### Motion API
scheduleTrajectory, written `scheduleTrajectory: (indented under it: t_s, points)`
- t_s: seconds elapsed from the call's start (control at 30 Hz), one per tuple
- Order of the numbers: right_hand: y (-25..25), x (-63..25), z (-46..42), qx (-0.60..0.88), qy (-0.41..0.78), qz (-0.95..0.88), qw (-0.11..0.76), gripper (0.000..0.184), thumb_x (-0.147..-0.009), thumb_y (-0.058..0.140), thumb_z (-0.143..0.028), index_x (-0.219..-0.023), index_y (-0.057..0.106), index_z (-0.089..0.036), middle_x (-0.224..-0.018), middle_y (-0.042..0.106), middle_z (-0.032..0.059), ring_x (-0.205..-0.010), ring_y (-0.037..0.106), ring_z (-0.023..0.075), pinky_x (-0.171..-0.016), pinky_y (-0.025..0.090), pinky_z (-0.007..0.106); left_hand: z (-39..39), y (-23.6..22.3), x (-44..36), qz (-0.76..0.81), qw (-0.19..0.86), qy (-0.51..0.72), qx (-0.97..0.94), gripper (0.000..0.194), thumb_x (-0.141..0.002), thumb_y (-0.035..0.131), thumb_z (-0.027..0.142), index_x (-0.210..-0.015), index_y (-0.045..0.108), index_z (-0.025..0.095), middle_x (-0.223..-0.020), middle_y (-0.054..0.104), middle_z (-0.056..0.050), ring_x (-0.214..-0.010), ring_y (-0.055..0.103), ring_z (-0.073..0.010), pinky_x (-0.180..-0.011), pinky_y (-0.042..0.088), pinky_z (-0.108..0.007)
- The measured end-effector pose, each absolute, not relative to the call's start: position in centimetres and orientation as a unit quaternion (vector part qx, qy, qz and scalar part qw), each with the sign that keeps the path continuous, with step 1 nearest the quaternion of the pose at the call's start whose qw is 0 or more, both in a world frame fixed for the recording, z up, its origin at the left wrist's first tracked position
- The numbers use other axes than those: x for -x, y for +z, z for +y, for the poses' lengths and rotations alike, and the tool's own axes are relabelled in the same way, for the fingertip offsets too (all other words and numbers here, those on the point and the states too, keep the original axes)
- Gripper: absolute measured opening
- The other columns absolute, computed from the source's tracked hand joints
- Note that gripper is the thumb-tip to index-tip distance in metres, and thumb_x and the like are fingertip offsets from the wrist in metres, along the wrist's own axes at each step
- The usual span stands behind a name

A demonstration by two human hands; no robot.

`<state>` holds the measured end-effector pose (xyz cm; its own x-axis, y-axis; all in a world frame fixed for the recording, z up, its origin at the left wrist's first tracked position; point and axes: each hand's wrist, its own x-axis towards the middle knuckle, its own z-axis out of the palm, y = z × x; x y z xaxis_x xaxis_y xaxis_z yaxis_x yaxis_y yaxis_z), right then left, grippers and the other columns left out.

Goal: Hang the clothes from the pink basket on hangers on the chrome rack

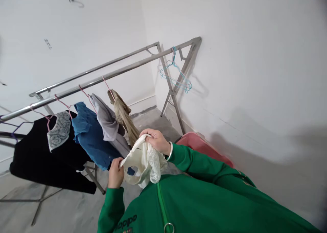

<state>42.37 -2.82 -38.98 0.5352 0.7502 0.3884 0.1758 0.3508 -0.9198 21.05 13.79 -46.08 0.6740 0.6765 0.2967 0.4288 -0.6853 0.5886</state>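
Note:
A cream-white garment with lace is stretched between my two hands, in front of my green jacket. My left hand is closed on its edge at the left. Fingers of my right hand grip the same edge higher up on the right, and a white bangle circles that wrist. Folds hide the garment's full shape. Just beyond my hands, an olive-brown garment and a light grey one hang from pink hangers on the metal drying rack.
Left along the rack hang a blue top and black clothing, one piece with a lace yoke. Light-blue hangers dangle near the rack's right end. A pink tub stands on the floor behind my right arm, by the white wall.

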Motion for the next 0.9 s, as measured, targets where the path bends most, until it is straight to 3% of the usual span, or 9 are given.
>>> scheduleTrajectory:
  t_s: [0.07, 0.13, 0.27, 0.37, 0.47, 0.57, 0.67, 0.77, 0.9]
  points:
    - [-39.5, -43.1, -2.9, 0.536, 0.215, -0.449, 0.682, 0.018, -0.077, 0.053, -0.023, -0.086, 0.066, -0.015, -0.078, 0.064, 0.0013, -0.071, 0.055, 0.0109, -0.068, 0.043, 0.023, 14.8, -45.6, -20.4, 0.393, 0.184, 0.299, -0.85, 0.027, -0.066, 0.048, 0.033, -0.084, 0.061, 0.017, -0.094, 0.061, -0.013, -0.093, 0.058, -0.0283, -0.088, 0.048, -0.044]
    - [-40.3, -44.0, -3.0, 0.554, 0.215, -0.464, 0.657, 0.019, -0.079, 0.053, -0.024, -0.087, 0.067, -0.014, -0.079, 0.065, 0.0013, -0.072, 0.056, 0.0106, -0.069, 0.043, 0.022, 15.3, -44.7, -19.9, 0.47, 0.18, 0.312, -0.806, 0.028, -0.063, 0.05, 0.036, -0.082, 0.06, 0.018, -0.089, 0.061, -0.011, -0.09, 0.057, -0.0283, -0.085, 0.047, -0.044]
    - [-41.0, -48.1, -3.4, 0.617, 0.163, -0.565, 0.523, 0.015, -0.082, 0.059, -0.029, -0.085, 0.067, -0.016, -0.077, 0.066, 0.0004, -0.07, 0.059, 0.0106, -0.071, 0.047, 0.023, 13.8, -43.5, -20.3, 0.46, 0.446, 0.276, -0.717, 0.03, -0.056, 0.059, 0.041, -0.077, 0.058, 0.02, -0.066, 0.059, 0.0, -0.062, 0.053, -0.0174, -0.059, 0.043, -0.028]
    - [-38.8, -54.6, -4.5, 0.721, -0.006, -0.559, 0.41, 0.014, -0.074, 0.071, -0.026, -0.083, 0.065, -0.018, -0.085, 0.068, 0.0034, -0.077, 0.06, 0.0141, -0.078, 0.05, 0.027, 10.9, -44.0, -22.1, 0.427, 0.622, 0.216, -0.62, 0.035, -0.052, 0.071, 0.043, -0.073, 0.055, 0.02, -0.055, 0.054, 0.004, -0.048, 0.045, -0.0115, -0.048, 0.034, -0.022]
    - [-34.8, -62.9, -6.2, 0.793, -0.13, -0.433, 0.409, 0.027, -0.084, 0.058, -0.024, -0.107, 0.059, -0.01, -0.111, 0.061, 0.0196, -0.103, 0.055, 0.0271, -0.093, 0.043, 0.043, 8.7, -45.3, -23.9, 0.405, 0.702, 0.152, -0.566, 0.038, -0.051, 0.077, 0.046, -0.067, 0.056, 0.019, -0.053, 0.054, 0.003, -0.046, 0.046, -0.0109, -0.048, 0.035, -0.022]
    - [-31.7, -69.6, -7.5, 0.89, -0.244, -0.28, 0.263, 0.047, -0.083, 0.062, -0.035, -0.118, 0.053, -0.004, -0.121, 0.055, 0.0253, -0.114, 0.049, 0.0337, -0.092, 0.041, 0.043, 7.8, -46.4, -25.0, 0.39, 0.722, 0.108, -0.56, 0.04, -0.05, 0.079, 0.05, -0.062, 0.058, 0.018, -0.052, 0.052, 0.002, -0.046, 0.043, -0.0103, -0.048, 0.032, -0.022]
    - [-30.9, -73.2, -7.7, 0.937, -0.198, -0.239, 0.163, 0.047, -0.084, 0.06, -0.035, -0.116, 0.053, -0.002, -0.117, 0.057, 0.0269, -0.114, 0.05, 0.0339, -0.086, 0.041, 0.039, 7.3, -46.9, -25.5, 0.387, 0.71, 0.117, -0.576, 0.043, -0.051, 0.078, 0.054, -0.063, 0.057, 0.018, -0.056, 0.052, 0.002, -0.049, 0.044, -0.0106, -0.051, 0.034, -0.023]
    - [-31.6, -74.5, -7.3, 0.947, -0.149, -0.239, 0.152, 0.03, -0.088, 0.049, -0.023, -0.11, 0.059, -0.006, -0.106, 0.064, 0.0228, -0.102, 0.057, 0.0296, -0.078, 0.04, 0.034, 6.7, -47.1, -26.0, 0.395, 0.687, 0.155, -0.59, 0.047, -0.05, 0.076, 0.058, -0.066, 0.055, 0.019, -0.061, 0.053, 0.002, -0.054, 0.046, -0.0122, -0.054, 0.037, -0.024]
    - [-31.9, -75.0, -7.1, 0.936, -0.176, -0.215, 0.218, 0.034, -0.095, 0.033, -0.025, -0.11, 0.06, -0.01, -0.102, 0.067, 0.0192, -0.091, 0.06, 0.0255, -0.068, 0.035, 0.03, 6.0, -47.6, -26.9, 0.418, 0.63, 0.189, -0.626, 0.04, -0.052, 0.071, 0.053, -0.065, 0.054, 0.019, -0.059, 0.052, 0.002, -0.056, 0.046, -0.0136, -0.055, 0.038, -0.025]
